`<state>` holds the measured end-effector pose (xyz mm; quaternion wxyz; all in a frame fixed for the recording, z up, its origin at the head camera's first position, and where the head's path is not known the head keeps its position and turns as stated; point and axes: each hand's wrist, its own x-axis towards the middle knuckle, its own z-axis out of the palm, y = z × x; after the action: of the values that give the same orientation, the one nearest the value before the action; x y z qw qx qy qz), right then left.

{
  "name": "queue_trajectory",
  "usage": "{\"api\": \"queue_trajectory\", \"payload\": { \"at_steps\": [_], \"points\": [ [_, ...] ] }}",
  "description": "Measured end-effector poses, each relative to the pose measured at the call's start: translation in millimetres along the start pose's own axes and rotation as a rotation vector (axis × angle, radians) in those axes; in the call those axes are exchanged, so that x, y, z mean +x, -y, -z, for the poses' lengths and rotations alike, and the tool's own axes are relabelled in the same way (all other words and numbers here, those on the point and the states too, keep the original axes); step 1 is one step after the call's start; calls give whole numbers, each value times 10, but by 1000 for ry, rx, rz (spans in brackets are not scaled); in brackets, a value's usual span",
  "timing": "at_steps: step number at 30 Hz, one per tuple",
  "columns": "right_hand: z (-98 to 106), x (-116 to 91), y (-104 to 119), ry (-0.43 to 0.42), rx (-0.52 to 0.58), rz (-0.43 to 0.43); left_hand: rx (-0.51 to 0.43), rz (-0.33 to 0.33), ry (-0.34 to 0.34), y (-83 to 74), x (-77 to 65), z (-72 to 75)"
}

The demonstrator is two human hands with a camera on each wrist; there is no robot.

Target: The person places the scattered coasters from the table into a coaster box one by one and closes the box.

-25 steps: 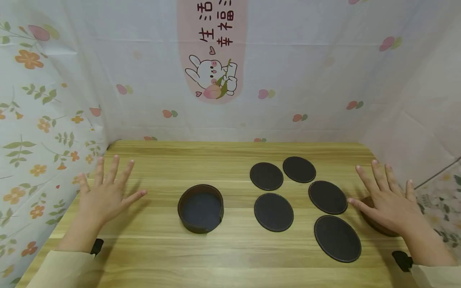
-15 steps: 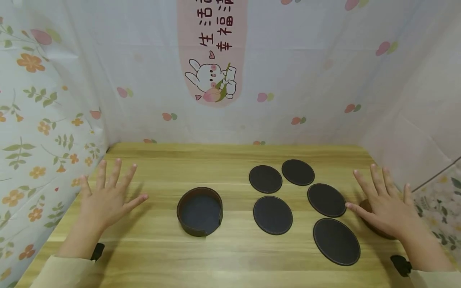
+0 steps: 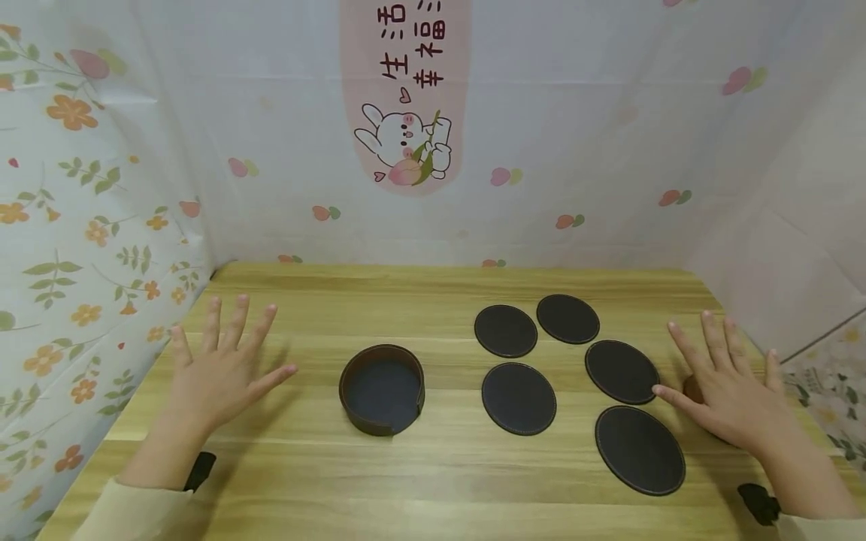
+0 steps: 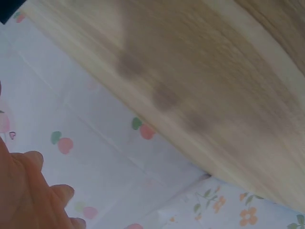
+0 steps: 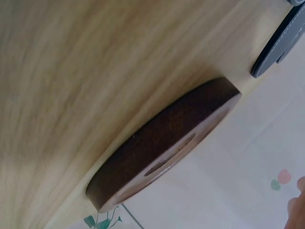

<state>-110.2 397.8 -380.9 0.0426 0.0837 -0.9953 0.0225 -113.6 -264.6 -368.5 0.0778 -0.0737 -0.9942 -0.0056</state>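
My left hand hovers over the left of the table with fingers spread, holding nothing. To its right stands a round dark leather coaster holder with a brown inner wall and a notch at its front right. Several round black stitched coasters lie flat on the right half of the table. My right hand is spread too, its thumb tip overlapping the edge of a coaster in the head view. Below that hand sits a thick brown disc, with a lighter top and a recess, mostly hidden in the head view.
A wood-grain table carries everything. White printed cloth hangs behind it, and flowered cloth closes off the left side. More cloth hangs on the right. A dark strap end shows at the right wrist.
My left hand has shifted slightly right towards the coaster holder. My right hand has come slightly nearer me, with less of the brown disc showing. The head view tilted a little; the coasters stay put.
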Motion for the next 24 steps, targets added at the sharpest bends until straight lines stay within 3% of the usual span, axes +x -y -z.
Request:
{"api": "queue_trajectory", "payload": {
  "at_steps": [10,19,24],
  "points": [
    [-55,4,91,4,15,35,5,-2,-22,-111,-82,25],
    [-75,-58,152,-6,41,53,-103,-11,72,-291,-45,0],
    [-74,-46,221,0,33,92,-110,-24,83,-373,-72,21]
  ]
}}
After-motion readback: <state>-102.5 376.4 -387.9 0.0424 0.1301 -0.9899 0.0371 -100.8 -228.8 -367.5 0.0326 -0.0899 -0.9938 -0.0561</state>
